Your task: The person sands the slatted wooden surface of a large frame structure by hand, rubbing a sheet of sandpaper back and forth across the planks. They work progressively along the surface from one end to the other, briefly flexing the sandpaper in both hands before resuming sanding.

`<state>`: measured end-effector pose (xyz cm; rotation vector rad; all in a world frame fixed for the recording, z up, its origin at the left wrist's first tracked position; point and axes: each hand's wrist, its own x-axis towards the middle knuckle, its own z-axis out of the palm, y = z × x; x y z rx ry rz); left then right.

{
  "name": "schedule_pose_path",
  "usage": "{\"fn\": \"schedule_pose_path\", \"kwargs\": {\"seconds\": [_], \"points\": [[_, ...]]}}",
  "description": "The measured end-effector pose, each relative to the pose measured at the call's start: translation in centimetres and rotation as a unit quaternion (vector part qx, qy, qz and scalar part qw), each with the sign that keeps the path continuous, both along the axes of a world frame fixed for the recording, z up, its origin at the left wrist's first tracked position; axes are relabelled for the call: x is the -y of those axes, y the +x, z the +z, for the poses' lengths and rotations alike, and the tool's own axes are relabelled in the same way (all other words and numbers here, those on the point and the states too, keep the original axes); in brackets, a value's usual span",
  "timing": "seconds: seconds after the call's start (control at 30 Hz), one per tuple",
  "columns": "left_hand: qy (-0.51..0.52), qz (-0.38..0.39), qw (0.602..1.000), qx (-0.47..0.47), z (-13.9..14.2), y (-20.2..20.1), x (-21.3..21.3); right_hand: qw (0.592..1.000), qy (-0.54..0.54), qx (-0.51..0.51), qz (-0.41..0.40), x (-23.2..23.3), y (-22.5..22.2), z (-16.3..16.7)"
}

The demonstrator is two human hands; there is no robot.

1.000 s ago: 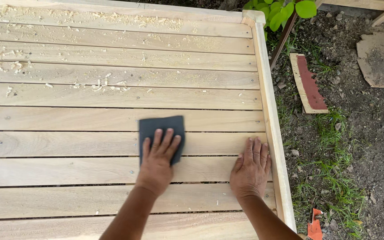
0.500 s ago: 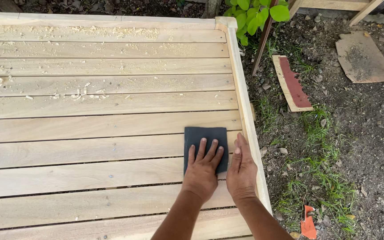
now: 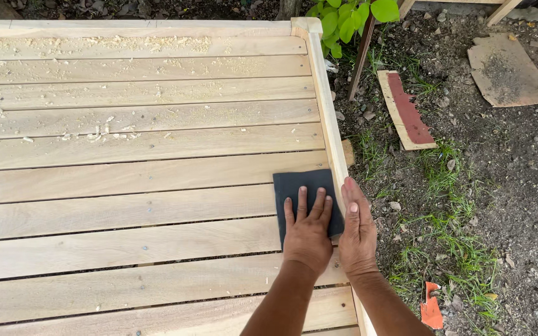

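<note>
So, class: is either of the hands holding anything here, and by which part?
Nothing is gripped. The left hand presses flat on the lower half of the dark sandpaper sheet; the right hand rests on the wooden edge rail.

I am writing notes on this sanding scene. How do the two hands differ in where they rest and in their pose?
The left hand lies flat on the dark sandpaper, fingers spread on the slats; the right hand touches no sandpaper and rests on the side rail. The left hand sits inside the frame, the right hand at its outer edge, fingers together. Both are bare, palm down, pointing away from the person.
</note>
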<state>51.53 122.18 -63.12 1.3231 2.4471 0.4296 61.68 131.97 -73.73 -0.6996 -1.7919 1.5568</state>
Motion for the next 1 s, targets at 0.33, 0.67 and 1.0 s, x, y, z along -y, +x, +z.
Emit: {"fn": "schedule_pose_path", "kwargs": {"seconds": [0.33, 0.67, 1.0], "points": [[-0.031, 0.216, 0.974, -0.058, -3.3, -6.4, 10.2, 0.981, 0.134, 0.139, -0.005, 0.3, 0.2, 1.4], [0.064, -0.065, 0.996, 0.023, -2.3, 3.3, 3.8, 0.998, -0.038, -0.010, 0.039, -1.1, 0.1, 1.5], [-0.015, 0.190, 0.982, -0.015, -2.5, -0.7, 9.6, 0.997, 0.036, 0.047, 0.046, -0.5, -0.1, 2.7]]}}
